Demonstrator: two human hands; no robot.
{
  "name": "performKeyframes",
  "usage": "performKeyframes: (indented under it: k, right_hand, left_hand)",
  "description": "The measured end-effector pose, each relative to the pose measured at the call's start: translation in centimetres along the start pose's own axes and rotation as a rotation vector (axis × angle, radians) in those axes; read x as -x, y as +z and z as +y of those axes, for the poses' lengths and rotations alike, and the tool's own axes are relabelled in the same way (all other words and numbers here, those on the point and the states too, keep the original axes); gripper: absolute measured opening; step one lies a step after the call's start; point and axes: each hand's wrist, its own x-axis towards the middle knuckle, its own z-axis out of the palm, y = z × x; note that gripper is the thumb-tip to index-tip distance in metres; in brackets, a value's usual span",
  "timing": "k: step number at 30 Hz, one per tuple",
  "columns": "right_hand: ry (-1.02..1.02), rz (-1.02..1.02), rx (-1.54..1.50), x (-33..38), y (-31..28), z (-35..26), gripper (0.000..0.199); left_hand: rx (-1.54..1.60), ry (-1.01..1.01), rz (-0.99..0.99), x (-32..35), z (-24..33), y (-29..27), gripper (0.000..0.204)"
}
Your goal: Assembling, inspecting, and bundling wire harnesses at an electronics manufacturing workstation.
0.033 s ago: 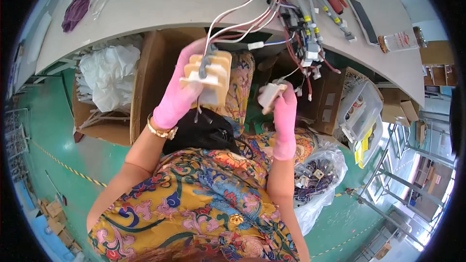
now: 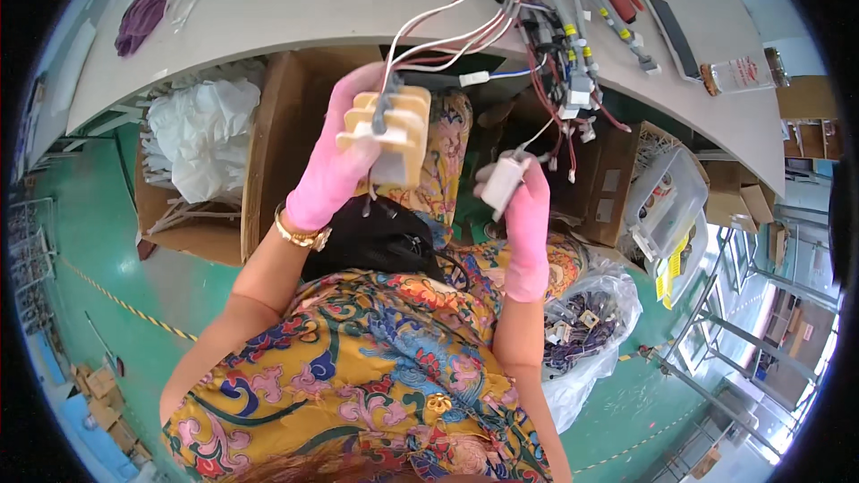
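My left hand, in a pink glove, is closed on a cream finned block. A dark grey sleeve and white and maroon wires run from the block up onto the table. My right hand, also gloved in pink, pinches a small white rectangular block between thumb and fingers. A thin white wire leads from this block up toward the harness bundle. That bundle of grey cables and white connectors hangs over the table edge, above my right hand. A loose white connector dangles between my hands.
The curved grey table spans the top. Below it stand a cardboard box with white plastic, at left, and a clear bin at right. A plastic bag of wiring sits beside my right forearm. A glass jar lies at the table's right.
The white block in my right hand has turned and now shows a more upright, narrower face. My left hand and the finned block have shifted slightly.
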Motion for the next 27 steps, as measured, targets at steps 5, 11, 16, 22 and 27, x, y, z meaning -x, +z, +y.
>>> performKeyframes:
  k: [5,11,16,22,27]
  right_hand:
    - [0.010,-0.159,-0.214,4.6,1.5,-4.1,0.030]
    - [-0.282,0.185,0.731,4.3,1.8,-4.0,0.051]
    - [-0.723,0.331,1.212,5.6,2.4,-4.2,0.055]
    - [-0.818,-0.026,0.938,5.7,5.7,-5.2,0.043]
    - [-0.689,0.127,0.534,5.0,6.4,-5.7,0.020]
  left_hand:
    - [0.066,-0.049,-0.040,-0.7,-0.5,2.1,0.065]
    - [0.250,-0.072,-0.141,-1.8,0.1,4.1,0.072]
    - [0.276,-0.088,-0.148,-2.0,-0.1,4.7,0.069]
    - [0.274,-0.081,-0.118,-1.9,-0.6,6.5,0.061]
    - [0.207,-0.070,-0.139,-1.7,-0.8,5.8,0.056]
